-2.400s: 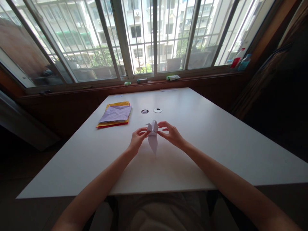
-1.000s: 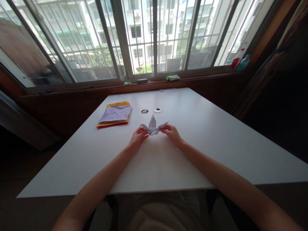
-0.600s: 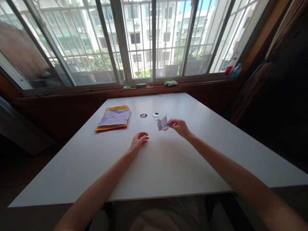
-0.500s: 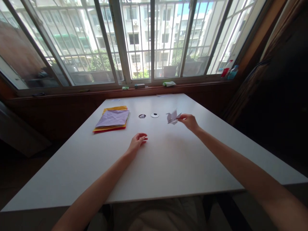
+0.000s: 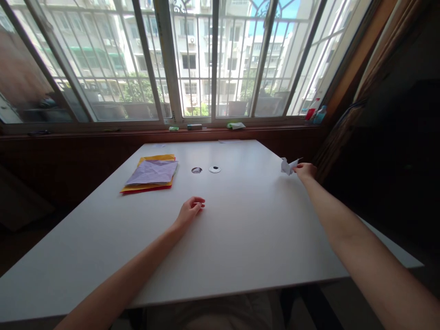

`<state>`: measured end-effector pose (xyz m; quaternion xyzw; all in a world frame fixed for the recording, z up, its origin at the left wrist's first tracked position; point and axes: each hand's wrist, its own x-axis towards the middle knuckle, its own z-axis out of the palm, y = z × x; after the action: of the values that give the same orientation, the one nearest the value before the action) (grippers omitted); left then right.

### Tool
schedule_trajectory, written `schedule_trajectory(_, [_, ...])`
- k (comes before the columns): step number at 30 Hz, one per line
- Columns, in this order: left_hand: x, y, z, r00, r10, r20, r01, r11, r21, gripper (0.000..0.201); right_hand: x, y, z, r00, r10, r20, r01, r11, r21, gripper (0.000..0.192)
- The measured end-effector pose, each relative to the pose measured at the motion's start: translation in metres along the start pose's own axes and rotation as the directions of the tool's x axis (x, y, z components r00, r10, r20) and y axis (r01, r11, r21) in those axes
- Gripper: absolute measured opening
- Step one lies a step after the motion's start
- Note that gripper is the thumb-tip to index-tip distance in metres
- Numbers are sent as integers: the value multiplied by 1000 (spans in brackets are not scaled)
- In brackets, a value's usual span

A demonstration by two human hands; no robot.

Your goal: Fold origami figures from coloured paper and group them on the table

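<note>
Between the fingertips of my right hand (image 5: 305, 170) is a white folded-paper figure (image 5: 288, 167) with pointed tips, held over the table's right edge. My left hand (image 5: 191, 208) rests near the middle of the white table (image 5: 240, 247), fingers loosely curved and apart, with nothing in it. A stack of paper lies at the left: a creased pale lilac sheet (image 5: 152, 172) sits on top, with yellow sheets (image 5: 165, 157) and a red one (image 5: 125, 192) under it.
Beyond my left hand, a round hole (image 5: 197, 170) opens in the tabletop, and a round white cover (image 5: 215, 169) lies beside it. Small packets (image 5: 236, 125) stand along the window sill, with a red bottle (image 5: 311, 111) and a blue bottle (image 5: 320, 114) at its right end.
My right hand has carried the folded-paper figure to the right, out to the table's side edge. The left hand stays near the same spot; the whole view has shifted slightly.
</note>
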<state>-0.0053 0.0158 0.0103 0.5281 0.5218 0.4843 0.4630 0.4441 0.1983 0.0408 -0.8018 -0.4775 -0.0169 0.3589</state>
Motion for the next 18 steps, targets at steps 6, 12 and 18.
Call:
schedule_trajectory(6, [10, -1, -11, 999, -33, 33, 33, 999, -4, 23, -2, 3, 2, 997, 21, 79, -13, 995, -95, 12])
schedule_trajectory(12, [35, -6, -52, 955, 287, -70, -232, 875, 424, 18, -11, -4, -8, 1000, 3, -26, -2, 1000, 17, 19])
schedule_trajectory(18, [65, -14, -103, 832, 555, 7, -276, 403, 873, 42, -43, -33, -15, 816, -175, -551, 250, 966, 64, 28])
